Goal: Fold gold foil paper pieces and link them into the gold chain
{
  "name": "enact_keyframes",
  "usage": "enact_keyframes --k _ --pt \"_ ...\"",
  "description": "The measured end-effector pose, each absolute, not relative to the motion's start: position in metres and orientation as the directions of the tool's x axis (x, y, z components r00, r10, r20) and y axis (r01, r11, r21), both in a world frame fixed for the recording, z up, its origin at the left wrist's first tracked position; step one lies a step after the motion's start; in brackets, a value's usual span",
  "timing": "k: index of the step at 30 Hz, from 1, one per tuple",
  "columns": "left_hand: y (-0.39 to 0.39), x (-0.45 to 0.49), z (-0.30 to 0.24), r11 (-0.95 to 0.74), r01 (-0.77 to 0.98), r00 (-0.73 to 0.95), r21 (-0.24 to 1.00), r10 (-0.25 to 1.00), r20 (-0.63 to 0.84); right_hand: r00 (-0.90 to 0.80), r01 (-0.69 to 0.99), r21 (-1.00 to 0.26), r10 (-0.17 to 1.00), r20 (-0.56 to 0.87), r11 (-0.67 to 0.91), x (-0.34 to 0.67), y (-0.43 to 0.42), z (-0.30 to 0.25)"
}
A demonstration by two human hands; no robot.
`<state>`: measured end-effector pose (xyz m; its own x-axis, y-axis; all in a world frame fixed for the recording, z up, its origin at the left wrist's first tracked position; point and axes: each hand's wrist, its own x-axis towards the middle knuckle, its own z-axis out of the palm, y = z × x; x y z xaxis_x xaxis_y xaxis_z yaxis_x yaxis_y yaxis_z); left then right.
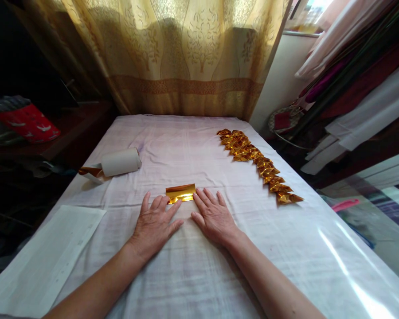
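A small rectangle of shiny gold foil paper lies flat on the cloth-covered table, its long side running left to right. My left hand rests palm down with fingers spread, its fingertips on the paper's lower left part. On the other side, my right hand also lies flat, fingertips touching the right end of the paper. Neither hand grips anything. Further right sit several folded gold foil pieces, lined up in a slanting row.
A white-backed roll stands on its side at the left, a gold-faced strip at its end. White sheets lie at the near left. A gold curtain hangs behind the table. Clothes hang at the right.
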<state>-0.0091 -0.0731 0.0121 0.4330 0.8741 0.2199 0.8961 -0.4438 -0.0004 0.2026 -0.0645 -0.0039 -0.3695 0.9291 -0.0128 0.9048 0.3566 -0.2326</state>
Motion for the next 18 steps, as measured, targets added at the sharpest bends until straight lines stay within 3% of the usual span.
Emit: enact_keyframes --k 12,18 --pt "-0.072 -0.027 0.022 -0.435 0.900 0.418 0.007 0.870 0.262 -0.366 0.905 -0.233 0.931 -0.002 0.355 0.201 -0.065 -0.002" --pt "-0.041 -0.018 -0.002 -0.224 0.968 0.155 0.112 0.887 0.435 -0.376 0.896 -0.242 0.926 0.036 0.373 0.202 -0.066 -0.002"
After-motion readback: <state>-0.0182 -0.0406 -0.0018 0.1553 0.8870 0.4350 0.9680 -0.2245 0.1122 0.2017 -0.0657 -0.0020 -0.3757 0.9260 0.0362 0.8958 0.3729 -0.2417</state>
